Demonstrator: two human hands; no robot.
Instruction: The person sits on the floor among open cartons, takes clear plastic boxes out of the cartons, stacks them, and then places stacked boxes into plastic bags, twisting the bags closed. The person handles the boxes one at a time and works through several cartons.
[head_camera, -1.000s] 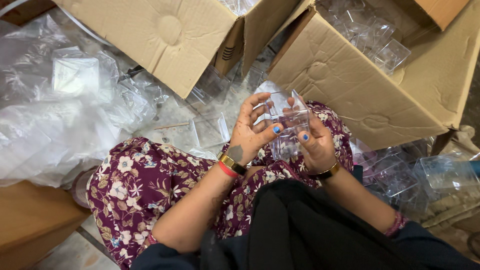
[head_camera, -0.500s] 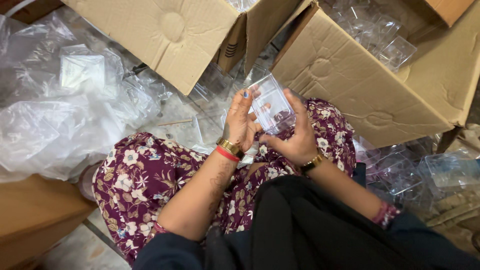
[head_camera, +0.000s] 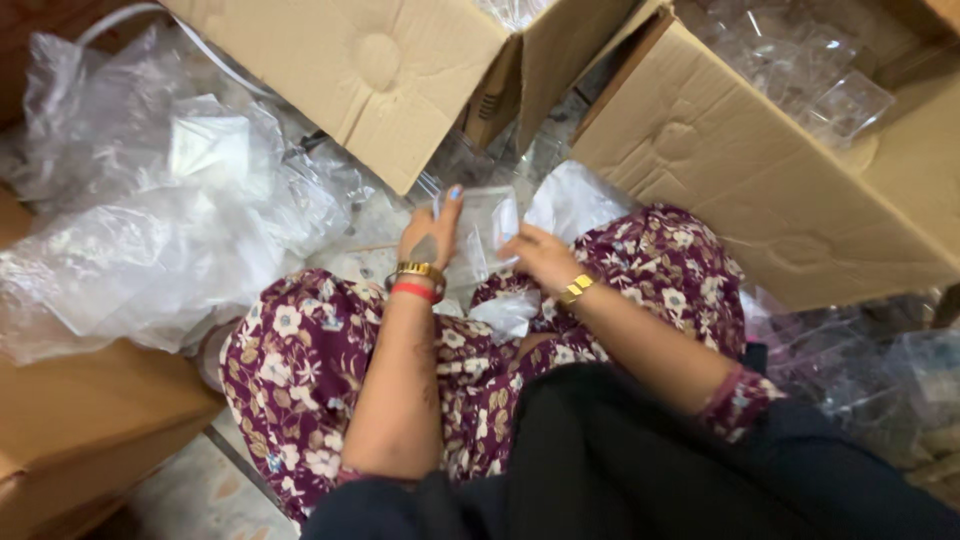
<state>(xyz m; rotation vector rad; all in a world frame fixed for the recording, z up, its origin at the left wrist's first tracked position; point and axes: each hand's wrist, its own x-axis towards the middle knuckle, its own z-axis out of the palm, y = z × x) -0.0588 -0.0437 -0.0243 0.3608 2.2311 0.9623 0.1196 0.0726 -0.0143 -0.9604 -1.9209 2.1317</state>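
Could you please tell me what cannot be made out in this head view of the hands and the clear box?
- Clear plastic box: motion blur hides its shape and contents.
- Right hand: fingers blurred, grip unclear.
- Left hand: only its back shows.
- Right cardboard box: cut off by the top edge.

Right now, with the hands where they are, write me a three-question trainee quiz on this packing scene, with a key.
1. True or false: both hands touch the clear plastic box.
2. Which wrist wears a red band beside a gold bangle? A) left B) right
3. Fill in: more clear plastic boxes lie in the open brown cardboard carton at the upper ____ of the view.

Key
1. True: the left hand and the right hand both have a grip on the clear plastic box, held above the lap in purple floral fabric.
2. A: the red band is on the left wrist.
3. Right: the open brown cardboard carton holds them; crumpled clear plastic bags lie at the left.
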